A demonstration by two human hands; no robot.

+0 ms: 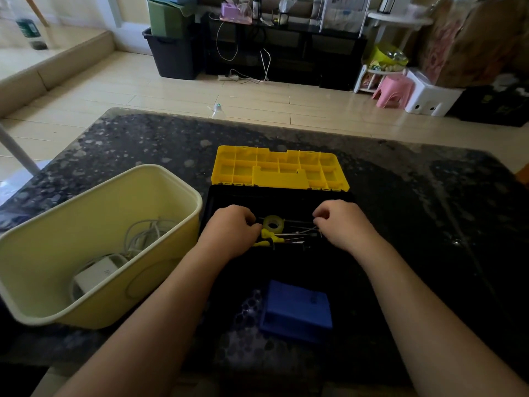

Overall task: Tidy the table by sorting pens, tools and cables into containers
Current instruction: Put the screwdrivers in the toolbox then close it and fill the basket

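Observation:
A black toolbox stands open mid-table, its yellow lid tipped back. Inside lie a roll of clear tape, yellow-handled pliers and thin metal tools. My left hand reaches into the box with curled fingers at the pliers' handles. My right hand is inside too, fingers curled over the right ends of the thin tools. What each hand grips is hidden. A pale yellow bin on the left holds white cables and a white charger.
A blue box lies on the dark speckled table in front of the toolbox, between my forearms. A plastic bottle stands on the floor beyond the table's far edge.

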